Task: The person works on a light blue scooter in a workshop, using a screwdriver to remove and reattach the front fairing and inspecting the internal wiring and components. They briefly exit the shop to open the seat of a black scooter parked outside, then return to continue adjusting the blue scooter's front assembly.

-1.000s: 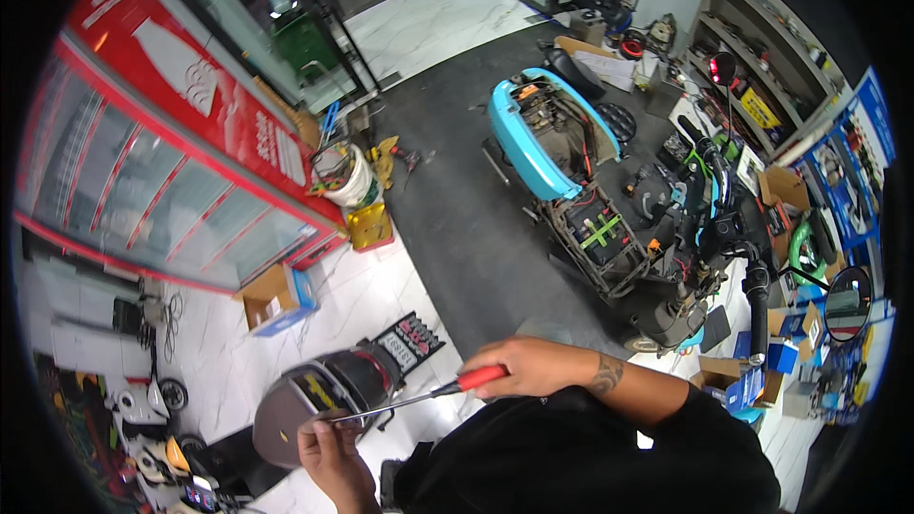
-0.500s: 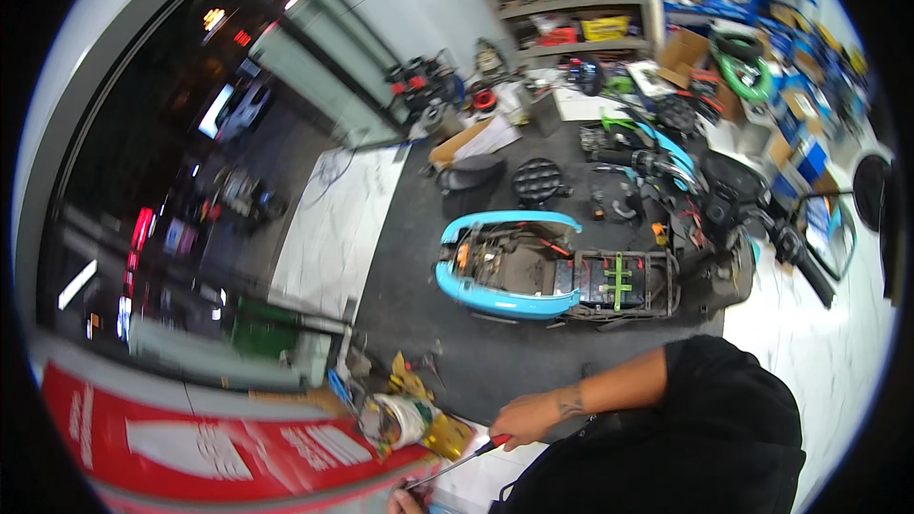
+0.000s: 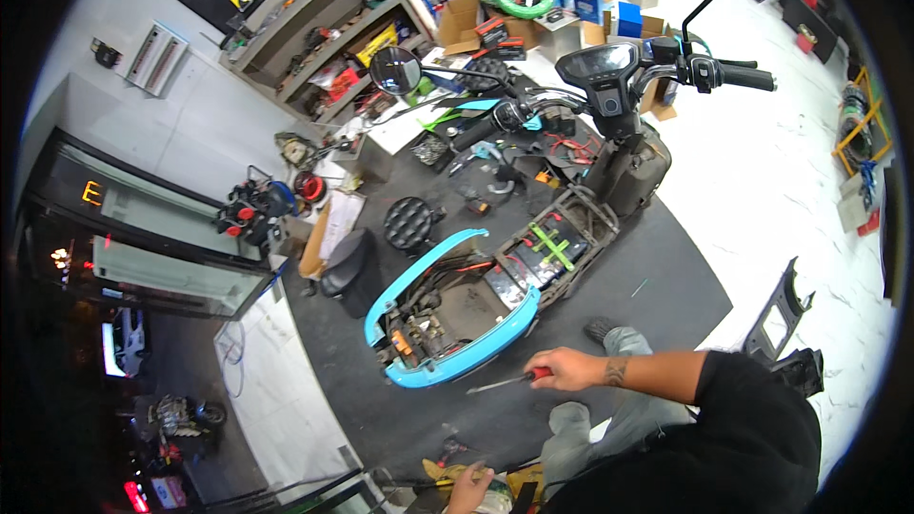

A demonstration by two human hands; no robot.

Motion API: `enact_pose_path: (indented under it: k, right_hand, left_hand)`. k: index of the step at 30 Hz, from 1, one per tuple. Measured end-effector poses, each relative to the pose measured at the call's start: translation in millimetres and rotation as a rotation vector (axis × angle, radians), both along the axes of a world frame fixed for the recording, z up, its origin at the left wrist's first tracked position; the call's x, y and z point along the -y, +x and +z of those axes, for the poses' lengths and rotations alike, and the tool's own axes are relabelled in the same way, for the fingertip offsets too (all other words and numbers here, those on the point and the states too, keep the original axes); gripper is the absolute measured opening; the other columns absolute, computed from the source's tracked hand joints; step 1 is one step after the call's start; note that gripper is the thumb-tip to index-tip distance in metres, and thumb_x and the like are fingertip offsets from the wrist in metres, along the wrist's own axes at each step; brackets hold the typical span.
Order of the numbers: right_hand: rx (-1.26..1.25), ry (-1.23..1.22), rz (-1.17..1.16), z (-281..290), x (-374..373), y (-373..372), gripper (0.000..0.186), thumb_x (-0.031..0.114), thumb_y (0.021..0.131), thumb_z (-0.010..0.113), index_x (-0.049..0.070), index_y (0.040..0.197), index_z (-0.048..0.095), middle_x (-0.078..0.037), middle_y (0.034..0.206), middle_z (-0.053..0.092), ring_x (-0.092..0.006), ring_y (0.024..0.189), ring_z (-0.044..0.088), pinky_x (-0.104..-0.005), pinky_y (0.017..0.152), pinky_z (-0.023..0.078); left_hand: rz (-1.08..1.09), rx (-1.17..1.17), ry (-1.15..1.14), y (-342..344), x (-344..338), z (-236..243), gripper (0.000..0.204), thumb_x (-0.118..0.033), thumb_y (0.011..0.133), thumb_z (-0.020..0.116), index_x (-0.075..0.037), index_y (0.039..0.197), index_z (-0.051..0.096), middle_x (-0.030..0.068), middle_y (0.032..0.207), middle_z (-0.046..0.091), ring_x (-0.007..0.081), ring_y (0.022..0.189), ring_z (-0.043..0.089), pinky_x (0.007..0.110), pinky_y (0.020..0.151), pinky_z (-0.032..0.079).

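Hands: bare right hand (image 3: 568, 369), fingers curled firmly round a tool; bare left hand (image 3: 468, 492) low at the bottom edge, fingertips drawn together, though whether they pinch anything cannot be told.
Tool: red-handled screwdriver with a thin metal shaft (image 3: 539, 374), in the right hand, tip pointing left over the mat, near the scooter.
Bucket: white, partly cut off (image 3: 499, 494), just beside the left hand.
Scooter: stripped frame with a glossy light-blue rear shell (image 3: 495, 343), beyond the screwdriver; a bright green cross-shaped strap (image 3: 548, 246) lies across its black battery area.
Handlebar: black, with a central display (image 3: 609, 67) and two mirrors on stalks.
Mat: dark grey (image 3: 666, 276), under the scooter; a round, quilted black pad (image 3: 407, 224) lies on it.
Shelves: grey, open and cluttered (image 3: 305, 74), against the far wall.
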State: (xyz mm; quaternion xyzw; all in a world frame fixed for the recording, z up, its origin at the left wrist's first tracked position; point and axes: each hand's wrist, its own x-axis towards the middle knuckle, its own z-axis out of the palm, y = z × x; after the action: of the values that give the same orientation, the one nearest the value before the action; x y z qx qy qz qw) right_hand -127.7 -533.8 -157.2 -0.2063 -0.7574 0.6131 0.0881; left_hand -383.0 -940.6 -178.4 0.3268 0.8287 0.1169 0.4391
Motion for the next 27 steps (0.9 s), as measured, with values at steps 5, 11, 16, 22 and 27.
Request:
enact_pose_path:
  k: [5,11,16,22,27]
  right_hand:
    - [0.198,-0.210,-0.599,-89,48,48,0.029,0.021,0.098,0.080,0.001,0.117,0.069,-0.012,0.098,0.069,-0.0237,0.089,0.069,-0.0365,0.083,0.056]
    - [0.410,-0.425,-0.610,-236,101,73,0.023,0.020,0.100,0.079,0.004,0.112,0.068,-0.002,0.091,0.065,-0.0119,0.087,0.060,-0.0319,0.082,0.052]
    - [0.262,-0.530,-0.717,-336,112,60,0.020,0.018,0.101,0.078,0.004,0.111,0.067,-0.001,0.088,0.062,-0.0117,0.084,0.056,-0.0298,0.080,0.050]
    - [0.218,-0.295,-0.741,-419,57,46,0.019,0.017,0.101,0.078,0.004,0.111,0.068,-0.001,0.090,0.066,-0.0101,0.082,0.057,-0.0300,0.076,0.051]
    - [0.152,-0.386,-0.803,-465,32,40,0.018,0.013,0.100,0.079,0.006,0.110,0.067,0.002,0.089,0.064,-0.0086,0.083,0.060,-0.0280,0.074,0.052]
  left_hand:
    - [-0.445,-0.047,-0.605,-100,-12,-172,0.063,-0.058,0.107,0.053,-0.003,0.134,0.070,0.0221,0.135,0.071,0.0407,0.129,0.066,0.051,0.107,0.052]
    - [-0.155,-0.177,-0.348,-82,-92,-346,0.060,-0.051,0.106,0.057,-0.001,0.138,0.067,0.0271,0.145,0.064,0.0435,0.134,0.061,0.052,0.112,0.049]
    - [-0.169,-0.059,-0.095,11,-178,-464,0.036,-0.035,0.097,0.071,-0.004,0.112,0.080,0.0209,0.122,0.076,0.0430,0.112,0.072,0.049,0.096,0.058]
    - [-0.280,-0.245,-0.412,72,-192,-629,0.035,-0.029,0.098,0.070,-0.007,0.126,0.075,0.0174,0.138,0.068,0.0366,0.129,0.063,0.044,0.108,0.052]
    - [-0.688,-0.381,-0.484,59,-191,-732,0.050,-0.021,0.103,0.066,-0.003,0.149,0.059,0.0185,0.158,0.054,0.0340,0.146,0.052,0.042,0.122,0.043]
